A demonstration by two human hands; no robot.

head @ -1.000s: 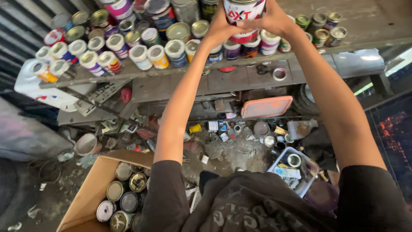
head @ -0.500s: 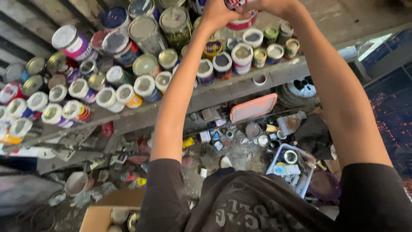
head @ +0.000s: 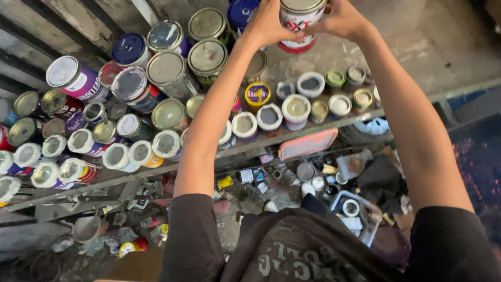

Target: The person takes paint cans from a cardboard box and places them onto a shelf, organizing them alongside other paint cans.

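Note:
A white and red paint can (head: pixel 298 23) with a grey lid is held up at the top of the view, over the back of a grey shelf (head: pixel 407 49). My left hand (head: pixel 269 23) grips its left side and my right hand (head: pixel 342 20) grips its right side, both arms stretched forward. Several large cans (head: pixel 207 55) stand just left of it, and a row of small cans (head: pixel 296 110) sits along the shelf's front edge below it.
Many more cans (head: pixel 78 143) crowd the shelf's left half. Under the shelf lie an orange lid (head: pixel 308 144), a white bin (head: pixel 360 211) of small items and scattered debris on the floor. Bare shelf surface shows at the right.
The view has tilted up and the box of cans on the floor has left the frame. Both hands have carried the can farther back over the shelf.

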